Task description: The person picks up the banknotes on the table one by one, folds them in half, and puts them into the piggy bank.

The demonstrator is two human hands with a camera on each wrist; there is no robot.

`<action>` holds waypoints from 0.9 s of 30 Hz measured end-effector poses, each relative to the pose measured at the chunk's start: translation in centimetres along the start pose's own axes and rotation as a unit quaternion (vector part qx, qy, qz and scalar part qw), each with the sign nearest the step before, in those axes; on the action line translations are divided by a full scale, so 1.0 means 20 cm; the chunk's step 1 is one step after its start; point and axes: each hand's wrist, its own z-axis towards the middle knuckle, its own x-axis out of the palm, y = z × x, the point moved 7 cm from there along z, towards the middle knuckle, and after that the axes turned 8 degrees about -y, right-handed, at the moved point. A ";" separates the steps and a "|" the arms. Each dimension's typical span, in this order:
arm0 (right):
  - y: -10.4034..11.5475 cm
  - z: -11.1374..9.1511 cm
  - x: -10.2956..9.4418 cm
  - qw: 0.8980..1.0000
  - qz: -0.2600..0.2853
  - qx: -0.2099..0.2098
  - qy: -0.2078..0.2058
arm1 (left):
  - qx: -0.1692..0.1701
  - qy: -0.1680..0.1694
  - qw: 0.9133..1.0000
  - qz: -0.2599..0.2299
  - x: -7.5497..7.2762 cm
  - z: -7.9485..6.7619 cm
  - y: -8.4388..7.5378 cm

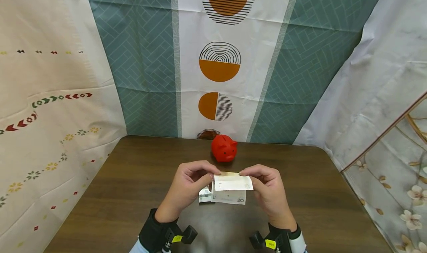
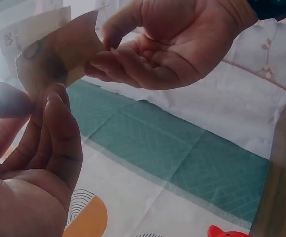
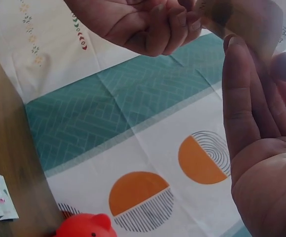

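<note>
A pale banknote (image 1: 233,183), bent over on itself, is stretched between my two hands above the table. Below its upper flap, a lower part shows the number 20. My left hand (image 1: 190,188) pinches the left end between thumb and fingers. At the right end, thumb and fingers of my right hand (image 1: 268,190) do the same. The left wrist view shows the banknote (image 2: 59,54) backlit, with a brownish face. Partly hidden behind the left fingers, a greenish-white paper, perhaps more banknotes (image 1: 205,195), lies on the table; it also appears in the right wrist view (image 3: 0,197).
A red piggy bank (image 1: 224,148) stands near the back edge of the brown wooden table (image 1: 146,171), beyond my hands. A green and white patterned cloth (image 1: 143,60) hangs behind the table. Patterned fabrics hang at the left (image 1: 50,134) and right (image 1: 377,78).
</note>
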 end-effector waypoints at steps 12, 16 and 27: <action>0.03 -0.01 -0.01 0.997 -0.059 -0.024 -0.045 | 0.083 -0.009 0.994 0.077 0.01 -0.01 -0.06; 0.03 -0.01 -0.03 0.991 -0.115 -0.020 -0.069 | 0.084 -0.015 0.992 0.087 0.02 0.00 -0.06; 0.04 -0.01 -0.03 0.989 -0.128 -0.039 -0.068 | 0.080 -0.032 0.990 0.108 0.02 -0.01 -0.05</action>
